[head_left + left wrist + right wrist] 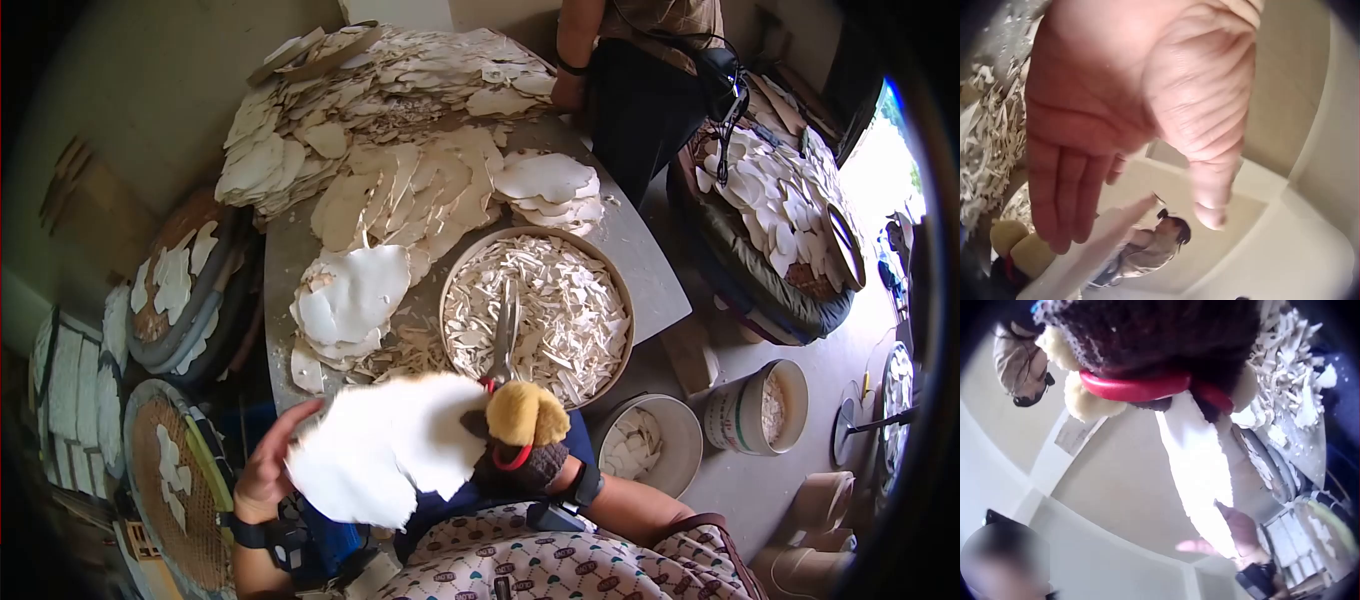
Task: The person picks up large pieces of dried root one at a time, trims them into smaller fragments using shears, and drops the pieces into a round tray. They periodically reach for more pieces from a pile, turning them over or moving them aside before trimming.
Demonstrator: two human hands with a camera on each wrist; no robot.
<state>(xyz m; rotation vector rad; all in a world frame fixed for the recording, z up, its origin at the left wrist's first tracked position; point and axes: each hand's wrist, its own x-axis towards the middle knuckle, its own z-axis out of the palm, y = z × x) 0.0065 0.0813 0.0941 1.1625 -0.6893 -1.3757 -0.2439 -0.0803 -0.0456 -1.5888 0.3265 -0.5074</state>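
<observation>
A large white, irregular flat sheet (385,445) (1194,459) lies between the two hands, its lower edge jagged. At its left edge is my left hand (265,465) (1110,94), fingers extended and thumb apart in the left wrist view; contact with the sheet is unclear. My right hand (530,450) (1160,337), in a dark knitted glove with yellow fingertip covers, grips red-handled scissors (508,335), blades pointing away over the round tray. The sheet's right edge meets this glove; fingers behind it are hidden.
A round tray (632,325) of white shreds stands on the metal table (655,290), beside stacked sheets (350,290) and a large pile (400,85). Two buckets (690,440) (795,400) are at right, woven trays (145,420) at left. Another person (640,100) stands at the table's far side.
</observation>
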